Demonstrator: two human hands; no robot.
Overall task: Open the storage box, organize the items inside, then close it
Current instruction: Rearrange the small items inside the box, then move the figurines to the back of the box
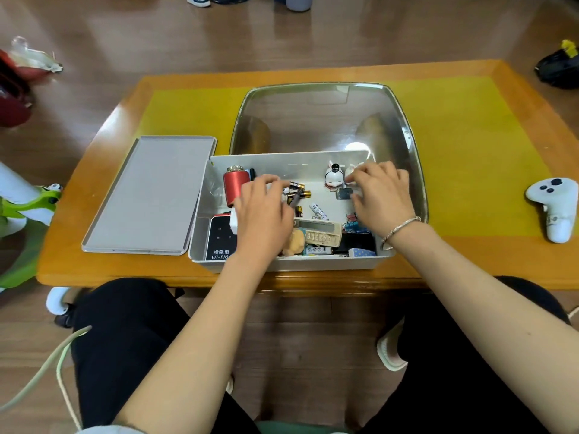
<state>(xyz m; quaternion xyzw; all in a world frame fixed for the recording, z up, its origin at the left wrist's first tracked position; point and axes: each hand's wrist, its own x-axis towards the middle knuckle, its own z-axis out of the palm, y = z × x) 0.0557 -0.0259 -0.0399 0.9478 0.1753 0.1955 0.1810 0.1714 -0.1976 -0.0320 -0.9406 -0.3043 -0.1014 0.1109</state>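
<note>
The white storage box (203, 195) stands open at the table's front edge, its grey lid (150, 195) lying flat to the left. Inside are a red cylinder (234, 186), batteries (299, 189), a black Wi-Fi device (221, 238), a beige remote (319, 233), binder clips (352, 219) and a small black-and-white figurine (333, 177). My left hand (266, 211) reaches into the box over the batteries, fingers curled around a small white thing. At the box's right side my right hand (380, 192) pinches a small white figure beside the figurine.
A large clear plastic tub (410, 136) stands right behind the box. A white game controller (554, 205) lies at the table's right end. The wooden table (94, 170) has a yellow mat (470, 145). My knees are under the front edge.
</note>
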